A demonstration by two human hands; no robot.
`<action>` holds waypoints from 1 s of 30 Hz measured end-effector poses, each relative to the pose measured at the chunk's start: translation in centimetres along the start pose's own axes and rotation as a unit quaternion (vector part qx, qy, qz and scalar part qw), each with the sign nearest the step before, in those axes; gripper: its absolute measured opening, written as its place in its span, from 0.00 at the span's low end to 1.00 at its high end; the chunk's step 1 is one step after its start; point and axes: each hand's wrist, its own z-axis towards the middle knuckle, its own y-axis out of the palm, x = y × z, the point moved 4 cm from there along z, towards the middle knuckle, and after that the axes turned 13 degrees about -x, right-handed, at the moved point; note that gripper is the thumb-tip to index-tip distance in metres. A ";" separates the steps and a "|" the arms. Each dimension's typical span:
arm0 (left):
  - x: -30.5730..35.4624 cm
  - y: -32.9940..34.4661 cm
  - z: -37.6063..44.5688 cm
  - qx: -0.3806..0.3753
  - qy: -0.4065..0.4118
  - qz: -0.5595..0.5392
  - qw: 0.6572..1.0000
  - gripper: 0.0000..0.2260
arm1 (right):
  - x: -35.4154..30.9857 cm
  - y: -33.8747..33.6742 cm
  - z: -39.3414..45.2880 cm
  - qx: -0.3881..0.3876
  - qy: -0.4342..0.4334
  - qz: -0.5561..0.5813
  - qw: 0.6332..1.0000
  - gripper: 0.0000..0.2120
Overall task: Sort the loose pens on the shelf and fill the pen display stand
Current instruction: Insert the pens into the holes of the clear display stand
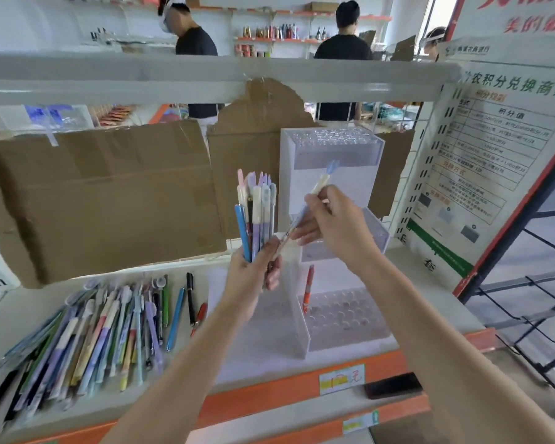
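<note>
Your left hand (253, 274) grips a bundle of pens (257, 216) upright, its fingers (273, 273) curled round the lower barrels so the caps fan out above. Held that way the bundle works as a ready supply, I judge: every cap shows, and a single pen can be drawn out without loosening the rest.

Your right hand (332, 219) pinches one pen (305, 213), the one with a pale barrel and a blue topper. Thumb and fingertips (311, 200) close on its middle. The topper rises above and beyond those fingers toward the upper tier of the pen display stand (334, 149); the writing end slopes down and leftward, reaching the left hand's fingers just beside the bundle. Whether the tip touches them I cannot tell, since the picture is blurred there. The tilt suggests the pen is between the bundle and a hole, not yet upright enough to seat.

The stand's drilled tiers lie behind and below your right fingers. One orange pen (308, 288) stands alone in the lowest tier, below your right wrist. The other holes look unfilled, so the filling has barely started.

The loose pens (109, 331) lie in a slanted heap on the shelf (269, 357), well to the left of and below your left fingers, still waiting to be sorted. To seat the pinched pen you will probably need to swing its tip down over a hole.
</note>
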 end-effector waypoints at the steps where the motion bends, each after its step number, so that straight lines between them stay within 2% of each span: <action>1: 0.7 0.0 0.8 0.002 0.011 0.012 1.000 0.11 | -0.7 -0.2 0.7 0.001 -0.005 -0.012 1.000 0.07; 7: 4.8 -0.4 3.7 -0.004 0.050 0.050 0.998 0.06 | -4.7 -2.2 4.1 -0.007 -0.043 -0.072 0.996 0.02; 10: 7.6 0.3 5.6 -0.011 0.065 0.035 0.997 0.06 | -6.9 -2.7 5.7 -0.007 -0.077 -0.089 0.993 0.06; 14: 10.3 1.2 7.5 -0.013 0.091 0.039 0.995 0.04 | -9.0 -2.8 7.6 0.000 -0.113 -0.082 0.990 0.04; 19: 10.6 0.0 8.2 0.059 0.094 0.018 0.994 0.03 | -10.4 -4.8 9.9 0.098 -0.137 -0.131 0.977 0.03; 25: 9.5 -1.5 7.8 0.065 0.085 0.022 0.994 0.04 | -9.9 -4.6 13.1 0.105 -0.093 -0.226 0.964 0.03; 30: 9.8 -2.1 7.8 0.048 0.101 0.023 0.993 0.04 | -8.1 -3.5 14.9 0.046 -0.041 -0.321 0.945 0.05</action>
